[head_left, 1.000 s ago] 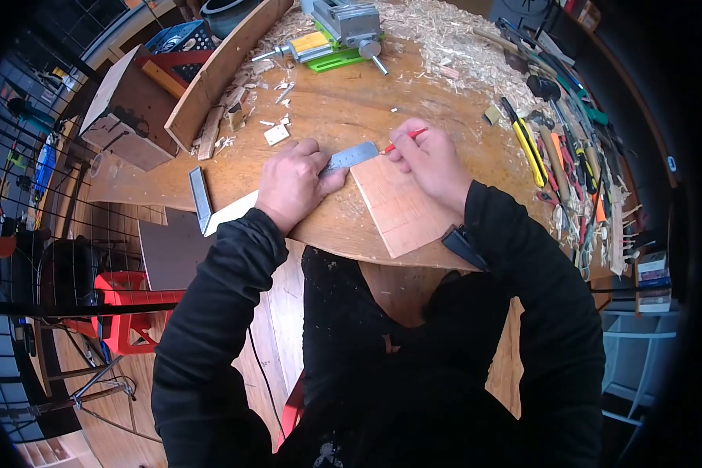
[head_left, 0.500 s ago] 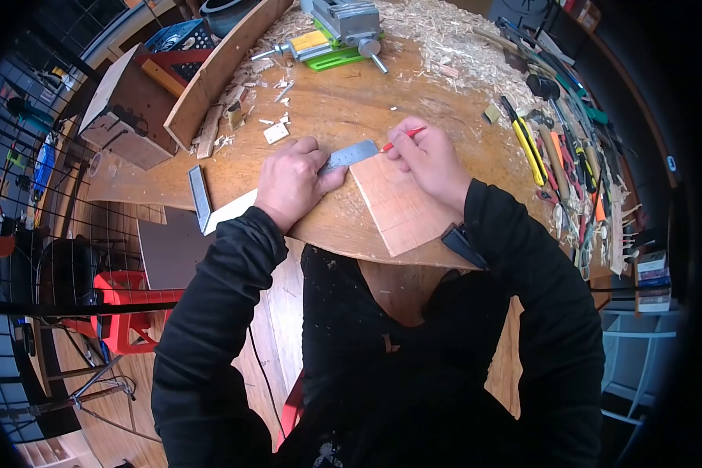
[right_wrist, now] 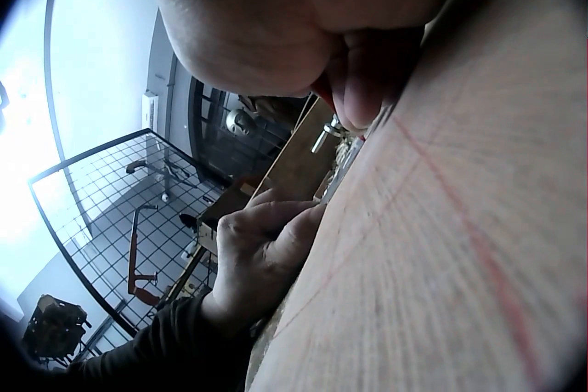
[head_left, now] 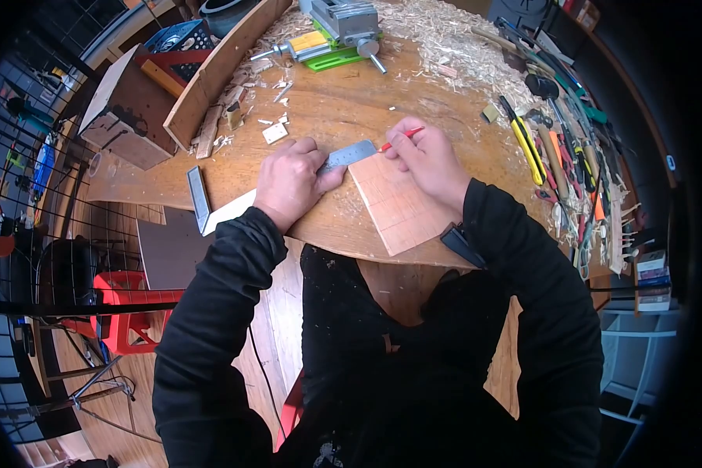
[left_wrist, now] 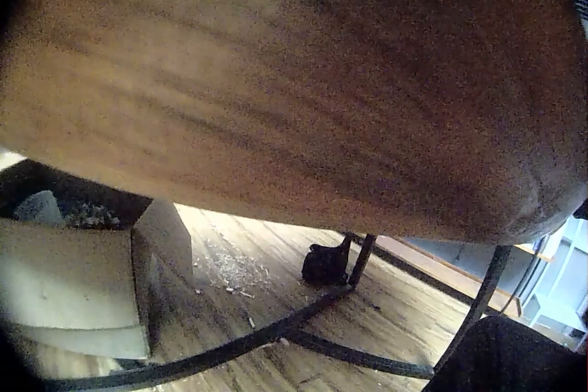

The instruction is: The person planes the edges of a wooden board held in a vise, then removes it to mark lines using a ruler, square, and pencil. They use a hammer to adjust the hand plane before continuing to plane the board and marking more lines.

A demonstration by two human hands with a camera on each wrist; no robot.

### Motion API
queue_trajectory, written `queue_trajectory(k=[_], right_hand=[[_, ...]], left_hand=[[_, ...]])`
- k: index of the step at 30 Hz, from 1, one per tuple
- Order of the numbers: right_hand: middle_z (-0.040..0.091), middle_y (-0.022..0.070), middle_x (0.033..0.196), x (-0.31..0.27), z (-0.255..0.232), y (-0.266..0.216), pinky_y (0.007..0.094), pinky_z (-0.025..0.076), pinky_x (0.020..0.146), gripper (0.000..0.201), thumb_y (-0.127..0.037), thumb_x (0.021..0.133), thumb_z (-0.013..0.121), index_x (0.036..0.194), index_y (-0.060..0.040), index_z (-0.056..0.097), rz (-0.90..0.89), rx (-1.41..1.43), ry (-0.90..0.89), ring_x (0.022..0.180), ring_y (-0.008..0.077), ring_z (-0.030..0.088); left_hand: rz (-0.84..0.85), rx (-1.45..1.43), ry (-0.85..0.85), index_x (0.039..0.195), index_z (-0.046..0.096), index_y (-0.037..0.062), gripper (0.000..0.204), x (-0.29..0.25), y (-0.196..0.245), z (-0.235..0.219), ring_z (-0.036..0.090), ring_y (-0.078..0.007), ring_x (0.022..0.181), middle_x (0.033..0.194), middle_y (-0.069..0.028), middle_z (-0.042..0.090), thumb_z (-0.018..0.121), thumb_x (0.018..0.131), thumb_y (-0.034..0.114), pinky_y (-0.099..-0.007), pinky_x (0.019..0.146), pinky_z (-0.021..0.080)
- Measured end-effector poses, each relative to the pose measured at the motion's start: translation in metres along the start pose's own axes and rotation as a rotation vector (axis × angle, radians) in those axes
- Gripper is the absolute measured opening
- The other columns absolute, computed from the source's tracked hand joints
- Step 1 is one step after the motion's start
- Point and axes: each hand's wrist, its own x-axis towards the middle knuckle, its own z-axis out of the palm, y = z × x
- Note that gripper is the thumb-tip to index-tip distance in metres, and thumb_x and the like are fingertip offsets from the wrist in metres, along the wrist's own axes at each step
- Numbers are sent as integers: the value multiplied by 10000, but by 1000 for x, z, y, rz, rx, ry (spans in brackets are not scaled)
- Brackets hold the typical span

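My left hand (head_left: 292, 175) rests on a try square, its fingers and thumb on the graduated steel blade (head_left: 357, 154). The dark stock (head_left: 199, 195) of the square lies to the left, near the table edge. My right hand (head_left: 429, 160) pinches a red pencil (head_left: 402, 139), its point down by the blade's end at the far edge of a flat wooden board (head_left: 402, 207). In the right wrist view, red lines (right_wrist: 469, 236) cross the board's face, and the left hand (right_wrist: 262, 249) shows beyond it. The left wrist view shows neither hand.
A vise (head_left: 351, 27) stands at the back among wood shavings (head_left: 460, 58). A yellow utility knife (head_left: 526, 144) and several other hand tools line the right side. At the left are a wooden box (head_left: 129, 129) and an upright plank (head_left: 214, 78). A red stool (head_left: 125, 312) stands below.
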Motion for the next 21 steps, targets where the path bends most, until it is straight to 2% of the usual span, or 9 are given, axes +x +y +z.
queue_trajectory(k=[3,5,9,11,14,21], right_hand=[[724,51,855,0,-1,-2,267,527,672,197,-212,1077,608,988,-39,646,12,16,-1,738,78,644],[726,51,862,0,-1,-2,268,529,674,199,-214,1077,607,990,-40,646,14,27,0,742,79,645],[727,50,870,0,-1,-1,269,528,671,202,-221,1078,608,991,-43,646,35,23,-2,744,79,640],[727,50,870,0,-1,-1,270,525,667,204,-224,1079,608,991,-44,646,35,36,-5,739,80,637],[728,50,865,1,0,1,271,518,660,207,-227,1080,608,987,-45,644,6,28,-1,731,82,632],[727,50,858,2,0,4,273,512,647,203,-222,1078,608,985,-45,642,16,28,4,717,79,628]], left_hand=[[-3,-5,-3,931,807,57,284,0,1,0,699,-328,784,820,-105,680,842,829,320,-427,703,570],[-20,-15,-5,847,776,67,275,-1,2,0,674,-308,809,808,-87,645,809,847,340,-442,732,564],[-32,-15,-15,852,781,70,270,0,2,0,673,-309,807,807,-87,644,810,847,338,-443,731,563],[-3,-4,2,914,803,51,290,0,1,0,700,-324,768,818,-104,682,846,822,322,-425,679,567],[-36,-20,-12,846,783,71,268,-1,2,0,673,-309,807,807,-84,645,813,845,337,-442,728,562],[-30,-16,-13,850,786,71,272,-1,1,1,676,-309,807,811,-83,649,814,844,342,-439,724,563]])
